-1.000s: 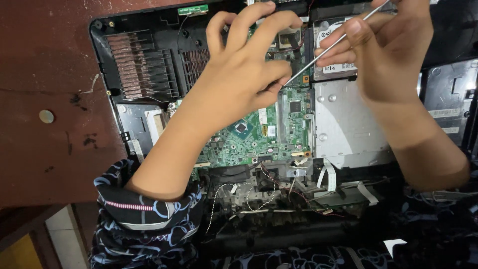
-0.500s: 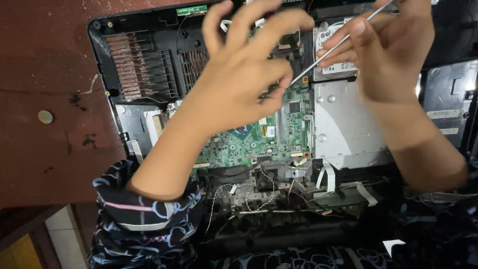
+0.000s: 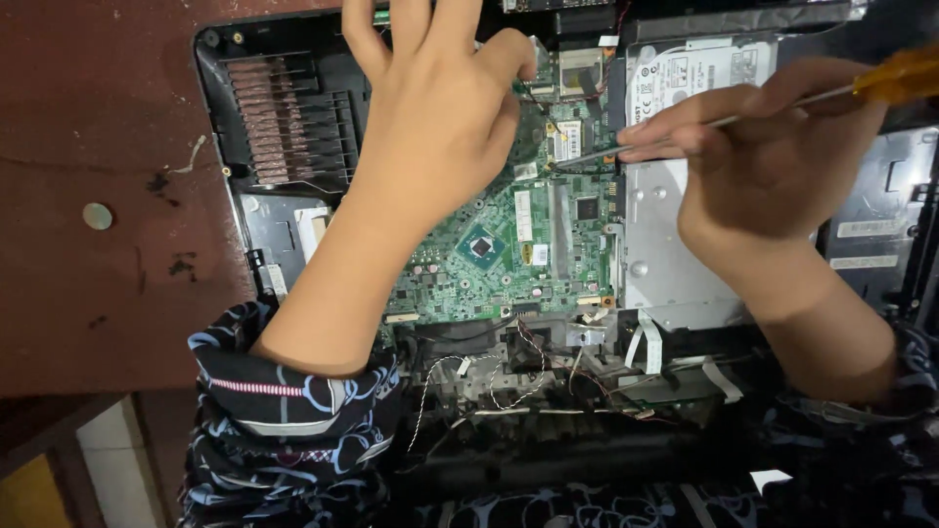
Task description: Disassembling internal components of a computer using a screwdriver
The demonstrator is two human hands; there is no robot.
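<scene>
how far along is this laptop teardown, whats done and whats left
Done: the bottom cover is off, so the green motherboard and silver hard drive lie exposed. In hand: the right hand holds a screwdriver with its tip at the board's right edge, while the left hand rests on the board's upper part. Left: the board, drive and loose wires sit in the black case.

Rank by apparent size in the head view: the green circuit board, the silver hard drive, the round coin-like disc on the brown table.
1. Green circuit board, though a hand covers part.
2. Silver hard drive, partly hidden too, so near-tie.
3. Round coin-like disc, clearly smallest.
</scene>
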